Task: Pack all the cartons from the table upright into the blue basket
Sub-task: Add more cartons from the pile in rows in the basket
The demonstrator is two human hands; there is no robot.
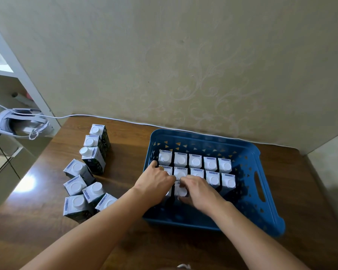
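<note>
Blue basket (250, 152) sits on the wooden table (125, 240), toward the back right, close to the wall (164, 55). Inside: two rows of cartons standing upright along the basket's far side, five in the back row (195, 160) and five in the second row (213, 179) (left ones partly covered by the hands).

Both hands are inside the basket at its left half. Right hand (199, 190) has its grip closed round the top of a carton (180, 190) that starts a third row, fingers curled over the far side and thumb on the near side; the carton is upright, cap up. Left hand (156, 182) is just beside it on the left, fingers curled down over another carton (169, 191) in the third row, mostly hidden, so I read that grip as holding it. Its index finger touches the basket's left wall.

Loose cartons (76, 184) still on the table, left of the basket: nine, in a rough column from the back edge toward the front, all upright, several touching each other.

Off the table's back left corner: a white headset (18, 123) on a shelf. A white cable (109, 118) runs along the table's back edge.
</note>
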